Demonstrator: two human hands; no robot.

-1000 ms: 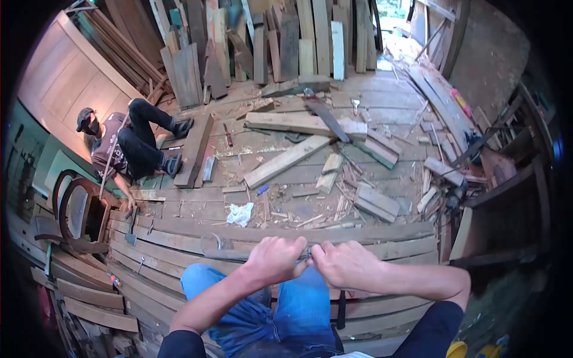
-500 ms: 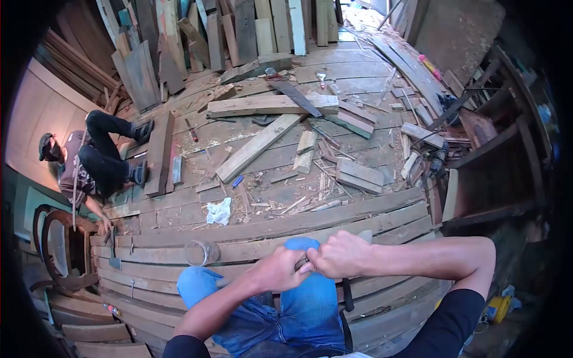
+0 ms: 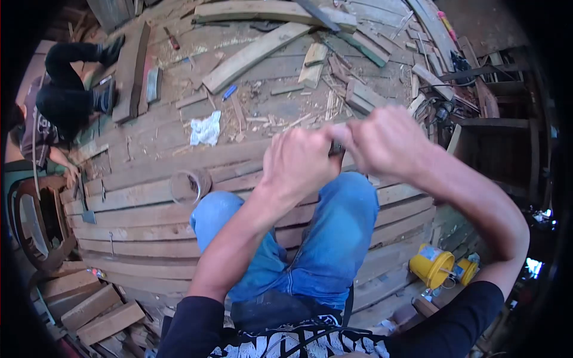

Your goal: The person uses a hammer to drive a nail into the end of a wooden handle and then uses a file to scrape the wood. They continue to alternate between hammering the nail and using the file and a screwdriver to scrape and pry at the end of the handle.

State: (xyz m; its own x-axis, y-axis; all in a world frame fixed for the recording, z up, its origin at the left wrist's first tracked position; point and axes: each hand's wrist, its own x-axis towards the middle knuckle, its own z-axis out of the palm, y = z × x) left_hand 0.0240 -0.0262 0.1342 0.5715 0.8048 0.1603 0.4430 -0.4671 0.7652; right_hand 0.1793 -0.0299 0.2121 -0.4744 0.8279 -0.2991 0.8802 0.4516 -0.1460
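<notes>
Object (image 3: 336, 148), small, dark, too blurred to identify, is held between both hands above the blue-jeaned knees (image 3: 334, 227). Left hand (image 3: 298, 161) is curled into a fist, clamped on its left end. Right hand (image 3: 388, 140) has its fingers closed over the right end; the hands meet at the fingertips. Curved planks (image 3: 149, 194) lie under the legs, with a clear cup (image 3: 190, 186) on them left of the knee. White rag (image 3: 206, 129) is farther out. Yellow bucket (image 3: 431, 266) sits near right. Another person (image 3: 54, 101) crouches far left.

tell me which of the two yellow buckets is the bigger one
The yellow bucket nearer the jeans leg; the other yellow tub beside it, farther out, is clearly smaller.
</notes>
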